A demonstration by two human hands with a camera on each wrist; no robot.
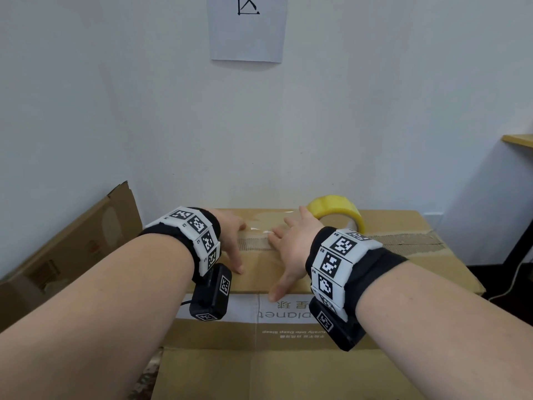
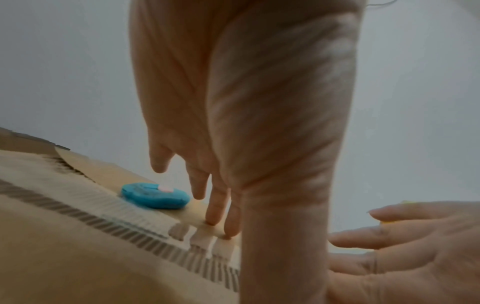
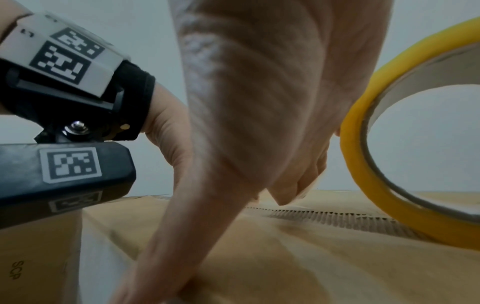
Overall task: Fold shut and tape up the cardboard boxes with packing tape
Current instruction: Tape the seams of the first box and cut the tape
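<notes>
A closed brown cardboard box (image 1: 403, 272) lies before me, its top flaps meeting at a torn, ribbed seam (image 1: 403, 241). A strip of clear tape (image 1: 265, 226) crosses the seam between my hands. My left hand (image 1: 230, 243) presses flat on the box top, straight fingers on the seam (image 2: 221, 214). My right hand (image 1: 291, 249) also lies flat with fingers spread, thumb at the near edge (image 3: 145, 283). A yellow roll of packing tape (image 1: 339, 213) stands on the box just behind the right hand (image 3: 389, 164).
A small blue cutter (image 2: 155, 197) lies on the box top left of my left fingers. A second, open cardboard box (image 1: 66, 246) stands at the left. The white wall is right behind the box. A wooden shelf edge (image 1: 519, 140) shows at the far right.
</notes>
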